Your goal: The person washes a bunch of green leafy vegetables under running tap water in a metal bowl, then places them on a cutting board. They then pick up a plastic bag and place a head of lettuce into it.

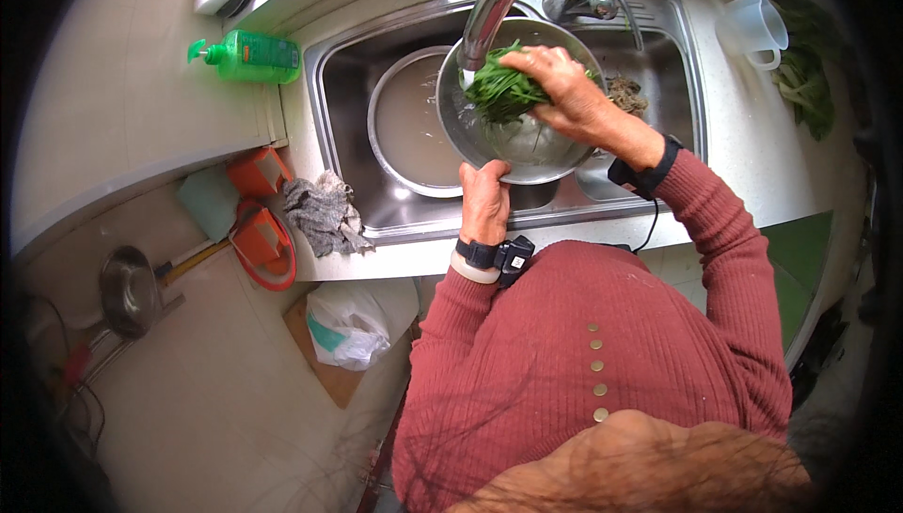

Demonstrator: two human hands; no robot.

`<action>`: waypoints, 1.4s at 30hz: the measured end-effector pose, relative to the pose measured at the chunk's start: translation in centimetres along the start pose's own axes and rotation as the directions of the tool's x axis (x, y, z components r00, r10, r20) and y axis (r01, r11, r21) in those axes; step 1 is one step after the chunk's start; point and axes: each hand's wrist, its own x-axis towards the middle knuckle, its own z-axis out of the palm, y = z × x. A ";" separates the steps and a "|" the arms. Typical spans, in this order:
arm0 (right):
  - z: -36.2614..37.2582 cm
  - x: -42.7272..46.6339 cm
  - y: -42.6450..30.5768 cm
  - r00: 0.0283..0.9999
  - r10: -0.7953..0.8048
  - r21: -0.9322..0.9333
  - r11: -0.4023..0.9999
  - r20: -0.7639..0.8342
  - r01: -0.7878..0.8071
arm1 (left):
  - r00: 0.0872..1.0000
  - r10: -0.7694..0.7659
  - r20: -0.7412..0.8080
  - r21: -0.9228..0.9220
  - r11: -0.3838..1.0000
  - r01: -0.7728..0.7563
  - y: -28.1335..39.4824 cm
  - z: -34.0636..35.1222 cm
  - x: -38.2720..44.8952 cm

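My right hand (pixel 564 90) grips a bunch of thin green leaves (pixel 502 95) over a round metal bowl (pixel 518 173), right below the spout of the faucet (pixel 487 26). Water from the spout meets the leaves, and some water with a few loose strands lies in the bowl. With the thumb over the near rim, my left hand (pixel 487 199) holds this bowl tilted. Its fingers are hidden under the metal. Partly behind it, to the left, a wider metal basin (pixel 416 125) of cloudy water stands in the sink.
The steel sink (pixel 353 210) surrounds both vessels. Root scraps (pixel 626 95) lie in its right part. A grey rag (pixel 323 213) rests on the left counter edge, a green pump bottle (pixel 257 57) beyond it. At right are a plastic measuring jug (pixel 753 28) and leafy greens (pixel 804 90).
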 end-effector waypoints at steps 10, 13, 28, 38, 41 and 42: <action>5.9 -1.8 -0.2 0.849 0.072 -0.314 0.943 0.523 0.113 | 0.986 0.070 -0.151 -0.023 0.997 -0.074 0.2 -3.0 -1.5; 8.5 -1.6 0.1 0.839 0.049 -0.301 0.943 0.542 0.140 | 0.982 0.119 -0.146 -0.021 0.992 -0.123 0.5 -3.5 -1.9; 4.1 3.7 -3.9 0.934 -0.014 -0.151 0.986 0.357 0.072 | 0.989 0.124 -0.085 -0.020 0.992 -0.127 0.8 -3.3 -1.1; 9.1 2.0 -1.6 0.863 0.179 -0.072 0.984 0.473 -0.165 | 0.988 -0.004 -0.154 0.009 1.000 0.005 0.1 -2.6 -0.8; 9.3 1.6 -1.1 0.890 0.170 0.074 0.973 0.424 -0.221 | 0.992 -0.004 -0.127 -0.031 1.000 0.000 -0.2 -2.7 -0.8; 9.0 1.4 -1.0 0.918 0.140 0.100 0.977 0.371 -0.189 | 0.995 0.001 -0.096 -0.031 1.000 -0.004 -0.3 -2.7 -0.8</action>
